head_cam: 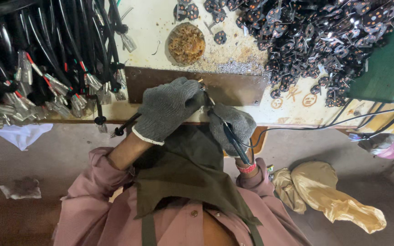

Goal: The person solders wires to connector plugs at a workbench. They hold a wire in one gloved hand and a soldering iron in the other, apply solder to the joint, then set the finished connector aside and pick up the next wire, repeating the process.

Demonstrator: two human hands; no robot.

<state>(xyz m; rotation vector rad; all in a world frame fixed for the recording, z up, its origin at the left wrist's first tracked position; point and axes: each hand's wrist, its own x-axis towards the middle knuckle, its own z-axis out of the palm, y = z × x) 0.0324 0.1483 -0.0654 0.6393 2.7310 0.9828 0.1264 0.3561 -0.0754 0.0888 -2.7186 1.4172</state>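
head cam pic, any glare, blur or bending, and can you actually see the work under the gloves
Head view: even, soft light; small glints on the metal terminals and plug parts. Edges bow from a wide lens. Left hand and right hand are sharp; the right holds a black tool, but the gloves hide the workpiece. The floor is dim.
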